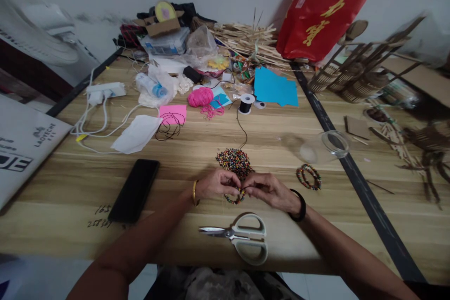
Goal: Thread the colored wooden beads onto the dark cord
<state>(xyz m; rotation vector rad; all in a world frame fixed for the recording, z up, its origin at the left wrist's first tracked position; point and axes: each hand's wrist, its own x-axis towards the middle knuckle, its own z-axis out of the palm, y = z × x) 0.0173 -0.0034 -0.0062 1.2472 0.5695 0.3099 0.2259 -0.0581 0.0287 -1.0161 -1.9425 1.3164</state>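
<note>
My left hand (pixel 215 183) and my right hand (pixel 267 190) meet at the middle of the wooden table (pixel 84 183), fingers pinched on a short strand of coloured beads (pixel 236 198) that curves below them. A pile of loose coloured beads (pixel 235 160) lies just beyond my fingers. A black thread runs from the pile up to a spool of black thread (pixel 246 103). White-handled scissors (pixel 239 236) lie close in front of my wrists. Finished bead bracelets (pixel 308 176) rest to the right of my right hand.
A black phone (pixel 134 190) lies to the left. A clear jar (pixel 321 146) lies on its side at the right. Farther back are pink yarn (pixel 200 96), blue paper (pixel 274 87), a power strip (pixel 105 90), a red bag (pixel 325 7) and wooden sticks (pixel 248 40).
</note>
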